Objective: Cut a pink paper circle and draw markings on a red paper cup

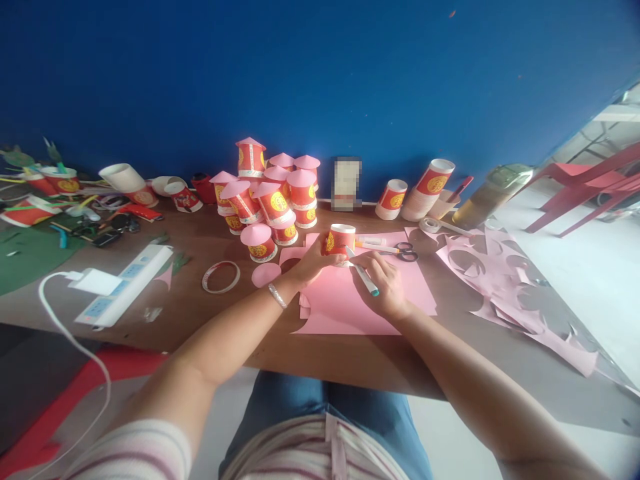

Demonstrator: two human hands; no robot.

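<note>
My left hand (320, 261) is closed around a red paper cup (343, 233) with a white rim and a yellow emblem, held over pink paper sheets (370, 313). In my right hand (384, 283) is a white marker pen (367, 280) with a green end toward me; its other end is at the side of the cup. Just beyond the right hand lie scissors (407, 251) with orange and black parts. To the left of the cup, several red cups with pink paper cone tops (275, 203) stand stacked. A pink paper disc (266, 274) lies near them.
A tape roll (221, 277) and a white power strip (125, 287) with a plugged-in charger lie left. Pink paper offcuts (500, 280) spread on the right. Along the blue wall stand stacked paper cups (430, 190), a bottle (493, 193) and a framed card (347, 183).
</note>
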